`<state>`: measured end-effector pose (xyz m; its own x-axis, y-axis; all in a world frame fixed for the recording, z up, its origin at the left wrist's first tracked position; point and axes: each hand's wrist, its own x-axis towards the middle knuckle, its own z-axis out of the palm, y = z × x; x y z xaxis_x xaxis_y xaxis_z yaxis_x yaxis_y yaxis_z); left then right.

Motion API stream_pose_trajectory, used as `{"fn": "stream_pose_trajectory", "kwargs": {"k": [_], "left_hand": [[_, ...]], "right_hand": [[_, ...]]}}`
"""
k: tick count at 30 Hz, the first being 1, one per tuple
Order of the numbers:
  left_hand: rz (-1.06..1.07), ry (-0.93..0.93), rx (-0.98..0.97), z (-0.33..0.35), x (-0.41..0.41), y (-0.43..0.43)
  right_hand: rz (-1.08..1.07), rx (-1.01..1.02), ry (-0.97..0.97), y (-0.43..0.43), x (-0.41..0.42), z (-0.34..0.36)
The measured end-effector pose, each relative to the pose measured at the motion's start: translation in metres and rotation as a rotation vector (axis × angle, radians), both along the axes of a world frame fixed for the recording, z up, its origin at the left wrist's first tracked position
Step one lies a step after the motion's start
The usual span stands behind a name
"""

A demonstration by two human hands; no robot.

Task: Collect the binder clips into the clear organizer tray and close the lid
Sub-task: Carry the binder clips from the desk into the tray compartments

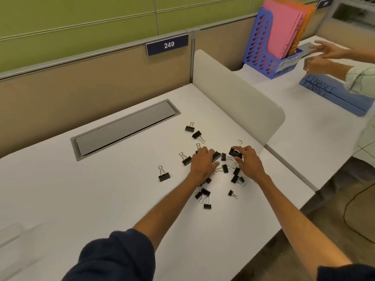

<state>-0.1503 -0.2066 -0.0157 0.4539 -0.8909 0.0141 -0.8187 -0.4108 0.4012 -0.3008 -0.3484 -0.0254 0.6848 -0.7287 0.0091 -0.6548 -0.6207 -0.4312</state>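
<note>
Several black binder clips (224, 168) with silver wire handles lie scattered over the white desk (101, 199), right of centre. My right hand (248, 161) grips one large black clip (235, 153) between thumb and fingers, just above the pile. Over the left part of the pile my left hand (203, 162) lies palm down, its fingers on a clip (216, 156). Single clips sit apart at the left (164, 175) and at the back (189, 128). A faint clear tray (12, 236) shows at the desk's near left edge, blurred.
A grey cable hatch (123, 128) is set into the desk behind the clips. A rounded white divider (239, 98) bounds the desk on the right. Beyond it another person's hands (324, 57) work near a blue file rack (269, 43) and a blue folder (332, 94).
</note>
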Motion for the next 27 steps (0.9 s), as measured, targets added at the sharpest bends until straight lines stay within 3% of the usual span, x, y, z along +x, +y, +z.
{"fn": "stream_pose_trajectory", "kwargs": {"k": [6, 11, 19, 23, 27], "left_hand": [[0.123, -0.128, 0.245, -0.003, -0.017, -0.033], [0.090, -0.217, 0.305, -0.006, -0.023, -0.032], [-0.061, -0.232, 0.137, -0.013, -0.014, -0.019], [-0.048, -0.213, -0.012, -0.011, 0.000, -0.006], [-0.043, -0.168, -0.015, 0.003, 0.023, 0.015]], "right_hand": [[0.055, -0.027, 0.012, 0.006, -0.014, -0.005], [0.060, -0.005, 0.010, 0.008, -0.022, -0.012], [0.086, 0.009, 0.003, 0.013, -0.014, -0.010], [0.110, 0.005, -0.005, 0.018, -0.002, 0.000], [0.172, 0.004, -0.003, 0.032, 0.023, 0.013]]}}
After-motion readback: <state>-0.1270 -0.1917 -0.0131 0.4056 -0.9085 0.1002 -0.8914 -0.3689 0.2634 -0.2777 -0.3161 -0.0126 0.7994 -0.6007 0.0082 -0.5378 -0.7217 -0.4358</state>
